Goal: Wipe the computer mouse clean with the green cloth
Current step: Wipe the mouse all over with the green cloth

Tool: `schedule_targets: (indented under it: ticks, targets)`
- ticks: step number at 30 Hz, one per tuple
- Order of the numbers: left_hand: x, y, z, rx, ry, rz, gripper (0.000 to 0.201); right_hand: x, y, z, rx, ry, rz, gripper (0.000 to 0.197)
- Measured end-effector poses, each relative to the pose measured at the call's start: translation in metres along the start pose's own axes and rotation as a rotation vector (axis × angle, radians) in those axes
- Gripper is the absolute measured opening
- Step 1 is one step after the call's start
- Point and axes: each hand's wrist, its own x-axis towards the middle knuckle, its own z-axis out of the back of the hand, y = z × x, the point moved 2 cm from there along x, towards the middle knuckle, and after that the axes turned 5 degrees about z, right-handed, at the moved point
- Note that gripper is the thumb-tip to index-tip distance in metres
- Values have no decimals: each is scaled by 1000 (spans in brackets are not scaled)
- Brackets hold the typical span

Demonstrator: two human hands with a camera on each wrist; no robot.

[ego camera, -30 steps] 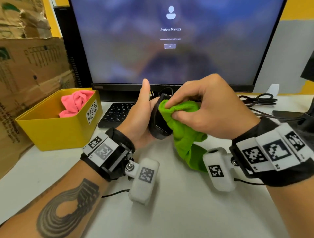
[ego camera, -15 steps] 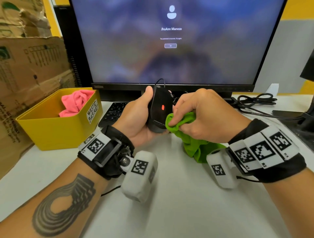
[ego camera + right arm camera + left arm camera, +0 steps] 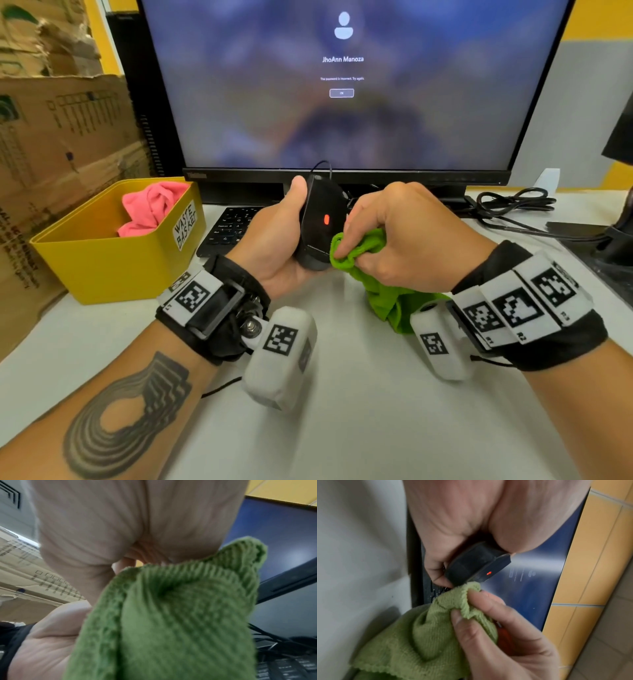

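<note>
My left hand (image 3: 291, 236) grips a black wired computer mouse (image 3: 320, 219) above the desk, underside turned toward me, its red sensor light glowing. My right hand (image 3: 383, 236) pinches a bunched green cloth (image 3: 359, 246) and presses it against the mouse's lower right edge. The rest of the cloth hangs down to the desk (image 3: 342, 411). In the left wrist view the mouse (image 3: 471, 568) sits between thumb and fingers, and the cloth (image 3: 419, 635) touches its lower edge, pinched by the right hand (image 3: 488, 622). The cloth (image 3: 180, 615) fills the right wrist view and hides the mouse.
A yellow waste basket (image 3: 102, 260) holding a pink cloth (image 3: 150, 209) stands at the left. Behind the hands are a black keyboard (image 3: 229, 229) and a lit monitor (image 3: 342, 85). Black cables (image 3: 513, 205) lie at the right. Cardboard boxes (image 3: 51, 154) are stacked far left.
The left hand turned the mouse from edge-on to underside facing me. The right hand slid the cloth from the mouse's upper side down to its lower right edge.
</note>
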Motion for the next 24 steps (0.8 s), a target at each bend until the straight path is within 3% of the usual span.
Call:
schedule_targets:
  ticks: [6, 14, 24]
  targets:
    - [2, 6, -5, 5, 4, 15, 59, 4, 19, -3, 100, -48, 121, 29]
    - [0, -2, 0, 2, 34, -8, 70, -1, -3, 1, -10, 20, -51, 30]
    - [5, 8, -3, 75, -13, -31, 58, 5, 13, -1, 79, -43, 48, 25]
